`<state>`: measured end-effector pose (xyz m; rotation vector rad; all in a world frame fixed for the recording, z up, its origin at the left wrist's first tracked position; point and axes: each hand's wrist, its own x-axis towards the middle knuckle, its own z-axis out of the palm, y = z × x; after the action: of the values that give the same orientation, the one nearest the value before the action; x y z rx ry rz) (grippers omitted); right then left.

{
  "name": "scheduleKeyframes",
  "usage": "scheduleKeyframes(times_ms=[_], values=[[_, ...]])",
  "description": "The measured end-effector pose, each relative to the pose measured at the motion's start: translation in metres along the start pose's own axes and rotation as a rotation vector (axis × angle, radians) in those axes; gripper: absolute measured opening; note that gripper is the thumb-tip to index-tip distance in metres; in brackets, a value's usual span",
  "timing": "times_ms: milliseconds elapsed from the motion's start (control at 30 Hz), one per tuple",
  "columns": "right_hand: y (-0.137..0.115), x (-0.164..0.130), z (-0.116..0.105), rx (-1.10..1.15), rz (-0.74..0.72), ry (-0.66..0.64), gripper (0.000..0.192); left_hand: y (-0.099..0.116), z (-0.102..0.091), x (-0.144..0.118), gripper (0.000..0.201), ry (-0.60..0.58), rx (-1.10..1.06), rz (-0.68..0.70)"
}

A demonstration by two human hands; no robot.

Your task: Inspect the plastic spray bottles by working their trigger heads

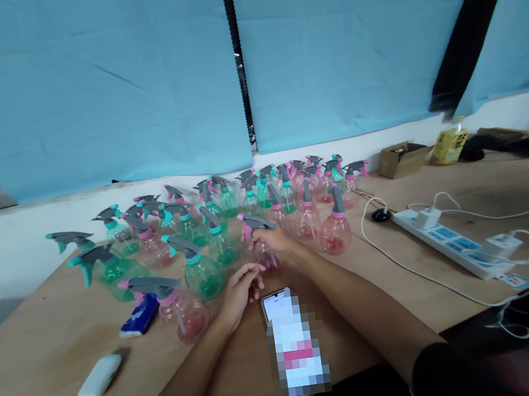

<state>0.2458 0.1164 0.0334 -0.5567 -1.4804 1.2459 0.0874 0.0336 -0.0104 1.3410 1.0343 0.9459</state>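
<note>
Phone point(295, 340) screen pixelated; rear bottles point(291, 178) too small.

Spray bottles point(203, 272): clear glossy plastic, tinted pink or green, with matt grey plastic triggers. Table point(46, 356): unfinished matt wood. Power strip point(450, 242): smooth white plastic. Backdrop point(84, 85): matt blue cloth.

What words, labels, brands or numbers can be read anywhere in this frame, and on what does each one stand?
No text can be read.
Phone by the left hand: screen pixelated.
Yellow bottle: label too blurred.
Power strip: blue stickers too small.
Blue packet: print too blurred.
Pink spray bottle in the right hand: no label visible.
</note>
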Motion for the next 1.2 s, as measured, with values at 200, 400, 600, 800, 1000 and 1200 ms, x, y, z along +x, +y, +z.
scheduleKeyframes(times_ms=[200,400,600,800,1000,1200], values=[[0.0,-0.002,0.002,0.002,0.002,-0.059,0.02,-0.003,-0.001,0.0,0.031,-0.007,-0.006,0.014],[-0.001,-0.001,0.003,0.011,-0.001,-0.063,0.02,-0.007,-0.004,0.002,0.033,-0.02,-0.004,0.014],[0.008,0.001,0.007,-0.036,0.016,0.046,0.021,-0.004,-0.002,0.0,0.034,0.008,-0.009,0.037],[0.021,-0.003,0.011,-0.254,-0.114,0.222,0.04,0.001,-0.002,-0.002,0.036,0.076,-0.032,0.053],[0.022,-0.006,0.016,-0.532,-0.217,0.29,0.052,0.003,-0.001,-0.002,0.045,0.061,-0.042,0.024],[0.033,-0.006,0.022,-0.663,-0.272,0.277,0.045,-0.01,-0.006,0.005,0.07,0.082,-0.135,-0.033]])
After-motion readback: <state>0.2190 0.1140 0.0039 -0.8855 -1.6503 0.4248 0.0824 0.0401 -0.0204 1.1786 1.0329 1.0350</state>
